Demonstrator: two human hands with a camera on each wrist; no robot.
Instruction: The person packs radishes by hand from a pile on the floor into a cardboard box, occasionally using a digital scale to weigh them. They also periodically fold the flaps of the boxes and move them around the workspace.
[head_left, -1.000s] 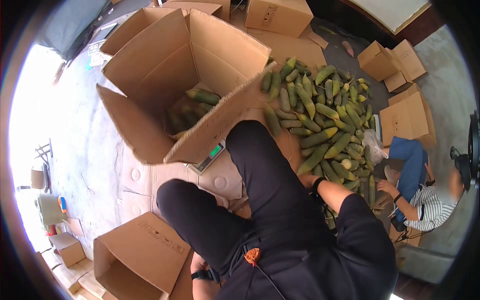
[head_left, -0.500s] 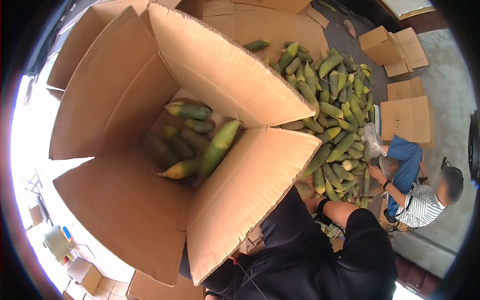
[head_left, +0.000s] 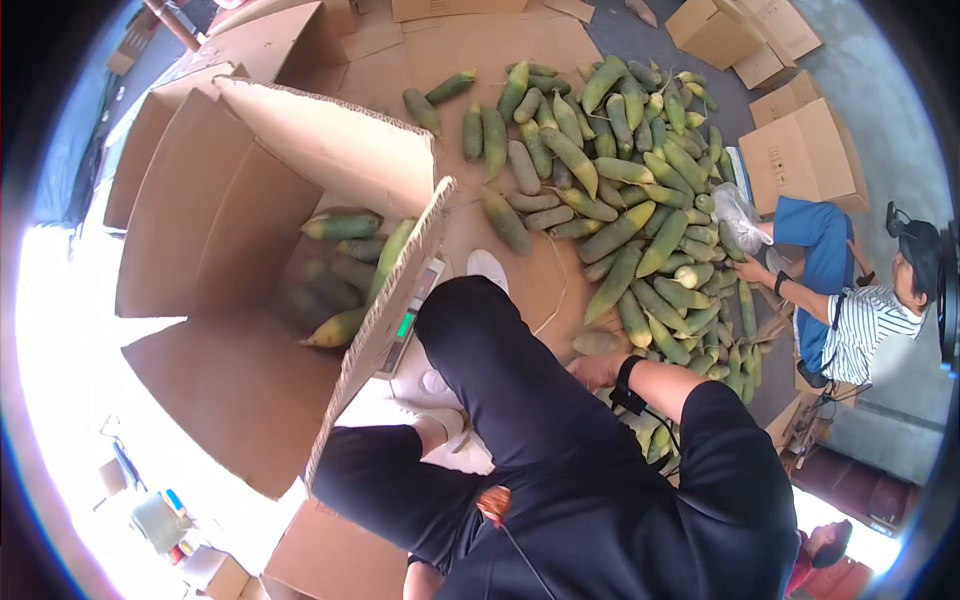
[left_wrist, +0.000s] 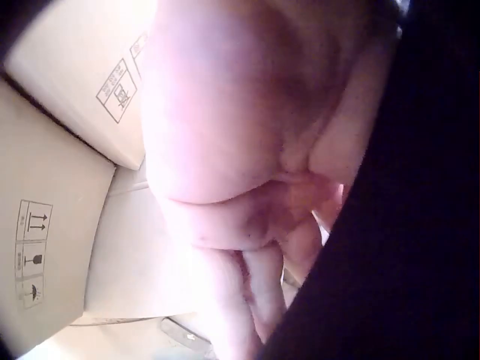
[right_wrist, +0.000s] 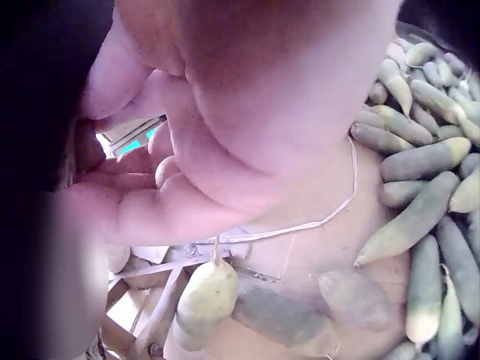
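Several green radishes (head_left: 342, 226) lie at the bottom of a tall open carton (head_left: 205, 200), which stands on a scale (head_left: 394, 352) with a lit green display. My right hand (head_left: 597, 371) hangs beside my right knee, near the edge of a large heap of green radishes (head_left: 664, 243). In the right wrist view its fingers (right_wrist: 142, 214) bend loosely, and nothing shows in them. My left hand (left_wrist: 232, 150) hangs down beside the dark trouser leg, fingers loose and holding nothing visible. The head view shows only its wrist, low in the picture.
Another carton (head_left: 335, 560) lies beside my left leg, and more boxes (head_left: 805, 155) stand at the right. A seated person in a striped shirt (head_left: 865, 325) reaches toward the heap beside a plastic bag (head_left: 735, 215). Someone in red (head_left: 810, 565) shows at the lower right.
The head view swung in over the carton, showing its radishes, then drew back, so scale and knees show again. My right hand stays by the heap. The person in red has come into view.
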